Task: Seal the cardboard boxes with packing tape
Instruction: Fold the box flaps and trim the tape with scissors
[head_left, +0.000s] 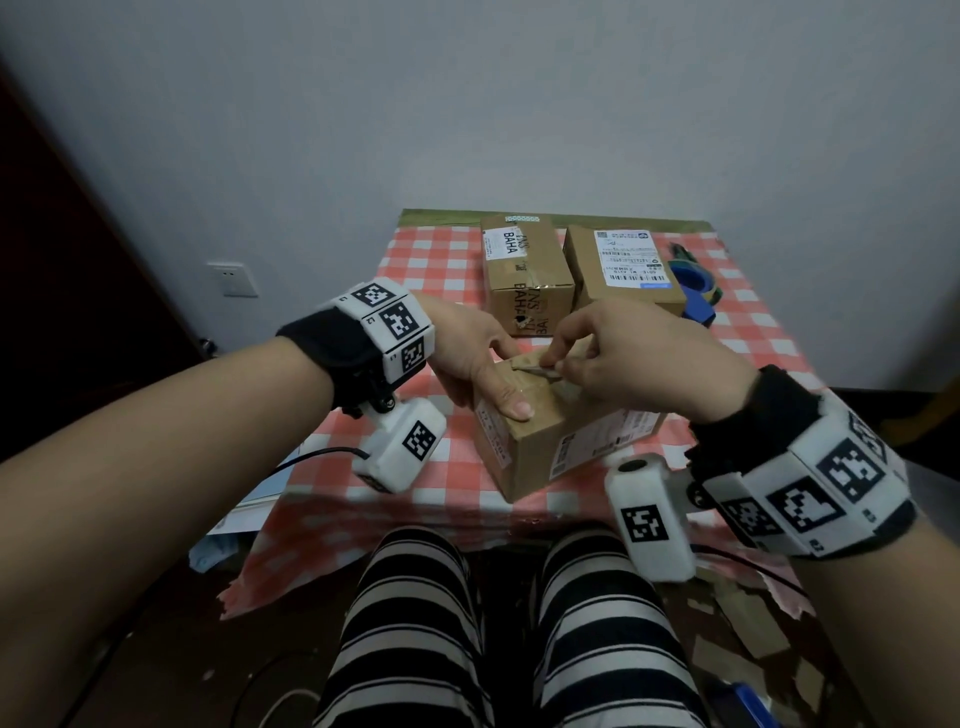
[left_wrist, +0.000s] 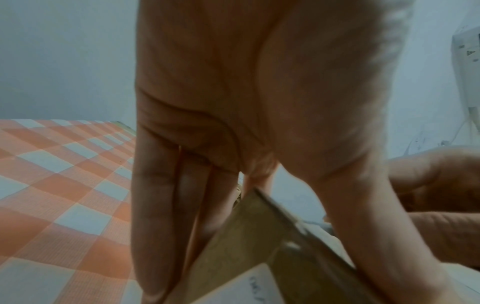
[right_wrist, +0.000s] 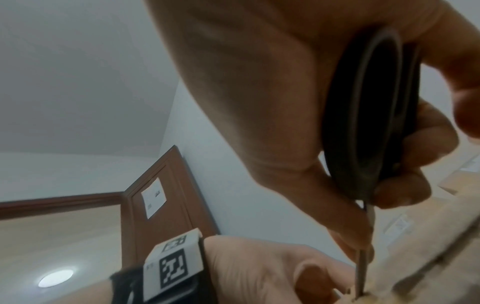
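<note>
Cardboard box (head_left: 530, 441) sits at the near edge of your table, on the red-and-white checked cloth (head_left: 415, 260), turned at an angle so one corner points toward your lap. Your left hand (head_left: 467, 358) steadies it: the thumb lies flat across the top, and the left wrist view shows the straight fingers (left_wrist: 155, 205) running down the far side of the box, so the hand clasps it between thumb and fingers. Your right hand (head_left: 639, 358) is curled round a pair of scissors (right_wrist: 369, 123); the right wrist view shows your fingers through the black handle loops and the metal blades pointing down onto the top of the box, right beside your left thumb. In the head view the blade tip rests on the top flap near the seam. Two more boxes (head_left: 524, 270) stand side by side at the back of the table, touching or nearly so, each with a white label. A blue tape dispenser (head_left: 693, 286) lies just right of them.
</note>
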